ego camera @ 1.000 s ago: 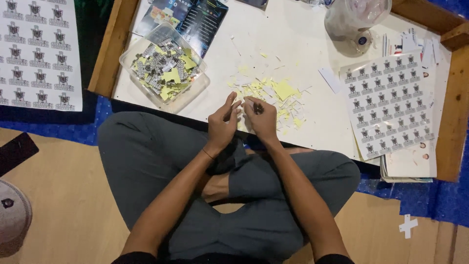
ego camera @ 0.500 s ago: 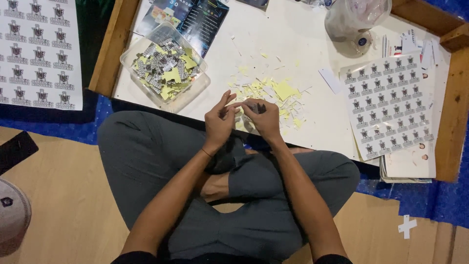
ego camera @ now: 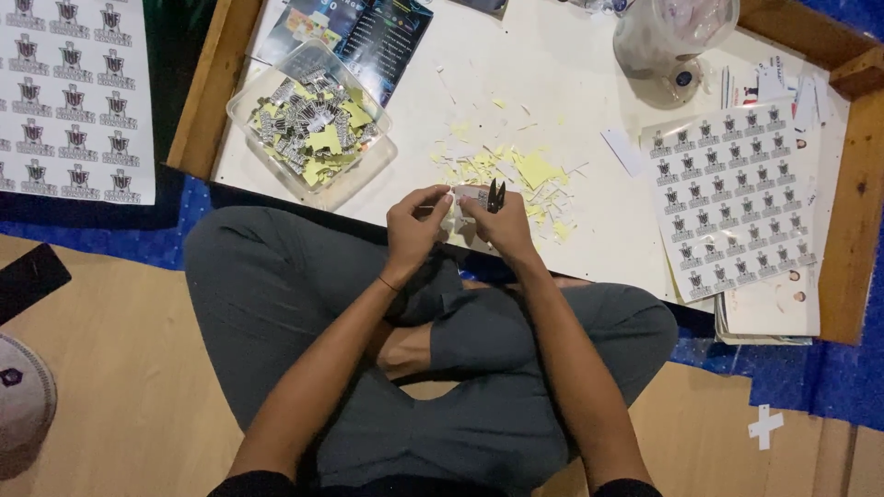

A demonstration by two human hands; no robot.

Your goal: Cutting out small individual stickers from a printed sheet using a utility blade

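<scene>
Over the low table (ego camera: 589,64), beside the sticker sheet (ego camera: 732,198) and the tub (ego camera: 313,138) of cut pieces, the left hand (ego camera: 414,225) pinches a small sticker (ego camera: 470,196). The right hand (ego camera: 497,221) grips scissors (ego camera: 495,194). Trimming seems underway; the next snip calls for a steady edge.

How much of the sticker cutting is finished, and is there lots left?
Done: a clear tub holds a pile of cut-out pieces, and yellow scraps litter the white board. In hand: the left hand and right hand pinch one small piece, and small black scissors show at the right hand. Left: one printed sheet on the board and another sheet on the floor look uncut.
</scene>
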